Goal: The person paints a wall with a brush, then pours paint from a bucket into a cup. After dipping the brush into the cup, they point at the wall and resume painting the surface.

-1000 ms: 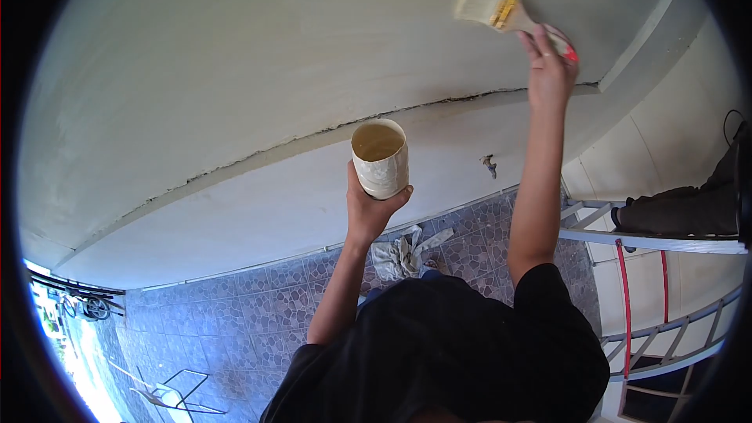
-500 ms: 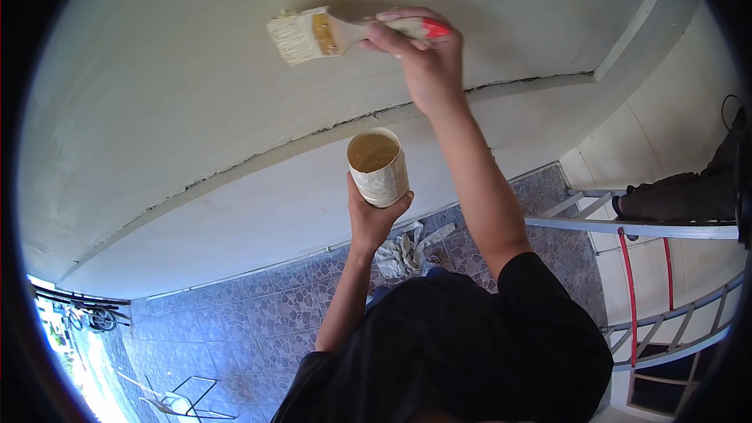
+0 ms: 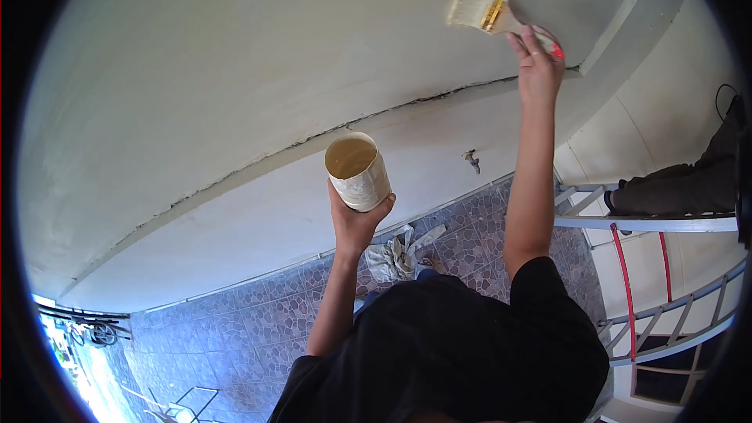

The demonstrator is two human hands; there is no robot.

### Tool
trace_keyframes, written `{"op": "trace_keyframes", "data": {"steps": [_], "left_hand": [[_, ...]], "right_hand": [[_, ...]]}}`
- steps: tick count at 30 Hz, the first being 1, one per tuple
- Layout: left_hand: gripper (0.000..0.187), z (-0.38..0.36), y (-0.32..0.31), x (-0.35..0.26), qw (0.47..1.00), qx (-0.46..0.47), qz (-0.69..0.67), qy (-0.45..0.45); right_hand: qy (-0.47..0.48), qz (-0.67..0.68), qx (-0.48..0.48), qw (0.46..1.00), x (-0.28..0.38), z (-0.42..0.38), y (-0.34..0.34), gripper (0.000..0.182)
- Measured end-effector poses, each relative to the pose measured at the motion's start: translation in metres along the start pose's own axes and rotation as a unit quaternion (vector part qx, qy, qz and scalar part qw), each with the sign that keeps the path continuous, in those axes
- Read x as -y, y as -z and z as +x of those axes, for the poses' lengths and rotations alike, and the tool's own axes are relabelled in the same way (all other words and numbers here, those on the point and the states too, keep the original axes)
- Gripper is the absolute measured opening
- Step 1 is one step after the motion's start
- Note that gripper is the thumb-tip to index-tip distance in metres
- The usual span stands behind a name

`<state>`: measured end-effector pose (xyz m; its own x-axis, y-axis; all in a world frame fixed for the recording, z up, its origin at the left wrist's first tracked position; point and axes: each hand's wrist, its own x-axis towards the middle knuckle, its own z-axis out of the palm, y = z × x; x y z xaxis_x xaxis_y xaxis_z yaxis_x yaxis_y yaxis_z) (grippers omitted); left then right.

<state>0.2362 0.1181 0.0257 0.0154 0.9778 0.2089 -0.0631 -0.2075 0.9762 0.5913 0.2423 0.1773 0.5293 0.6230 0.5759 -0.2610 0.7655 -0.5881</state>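
Observation:
My right hand (image 3: 539,63) grips the handle of a wide paintbrush (image 3: 505,17), whose red handle end shows by my palm. Cream paint coats the bristles, which point left against the pale wall (image 3: 258,39). Lower down, my left hand (image 3: 354,221) is wrapped round the base of a paint-smeared white cup (image 3: 364,186). The cup is tilted a little, its open top toward me, and tan paint coats its inside. A rough dark crack (image 3: 290,146) runs along the wall's ledge, between the cup and the brush.
A metal ladder (image 3: 666,224) with red straps stands at the right, and another person's dark-trousered leg (image 3: 666,192) rests on it. A tap (image 3: 471,160) sticks out of the lower wall. Crumpled pale sheeting (image 3: 392,257) lies on the patterned tile floor (image 3: 258,321).
My right hand and the paintbrush have swept right and slightly up along the wall. The cup in my left hand has shifted slightly left. The tap has come into view.

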Motion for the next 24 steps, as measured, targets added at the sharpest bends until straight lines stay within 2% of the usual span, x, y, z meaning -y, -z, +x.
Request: {"op": "trace_keyframes", "data": {"steps": [2,4,6,8,9,11,13,17,21,24], "left_hand": [[0.080,0.004,-0.007,0.003,1.000,0.019,-0.004,-0.008],[0.080,0.003,-0.013,-0.001,1.000,0.025,0.002,-0.009],[0.080,0.002,-0.016,-0.001,1.000,0.027,0.007,-0.009],[0.080,-0.001,-0.016,0.001,1.000,0.025,0.011,0.000],[0.080,-0.004,-0.014,0.002,1.000,0.028,0.012,0.003],[0.080,-0.006,-0.009,0.001,0.999,0.030,0.018,0.014],[0.079,-0.009,0.000,0.001,0.999,0.032,0.025,0.018],[0.080,-0.021,0.024,0.000,0.999,0.014,0.034,0.017],[0.081,-0.031,0.052,0.002,0.999,0.007,0.035,0.020],[0.082,-0.036,0.073,0.003,0.998,-0.005,0.051,0.023]], "right_hand": [[0.017,-0.012,-0.024,0.999,0.014,0.008,0.023,0.017],[0.068,-0.087,-0.071,0.991,0.030,0.010,0.036,0.018],[0.089,-0.117,-0.095,0.984,0.043,0.003,0.023,0.019],[0.190,-0.209,-0.146,0.948,0.042,-0.006,0.003,0.018],[0.189,-0.212,-0.148,0.947,0.038,-0.011,-0.009,0.018],[0.307,-0.307,-0.132,0.891,0.025,-0.020,-0.037,0.016],[0.397,-0.454,-0.110,0.790,0.004,-0.028,-0.052,0.019],[0.346,-0.495,-0.092,0.792,-0.011,-0.080,-0.129,0.025],[0.402,-0.487,-0.068,0.772,-0.027,-0.127,-0.191,0.027],[0.399,-0.439,-0.023,0.805,-0.036,-0.166,-0.234,0.039]]}}
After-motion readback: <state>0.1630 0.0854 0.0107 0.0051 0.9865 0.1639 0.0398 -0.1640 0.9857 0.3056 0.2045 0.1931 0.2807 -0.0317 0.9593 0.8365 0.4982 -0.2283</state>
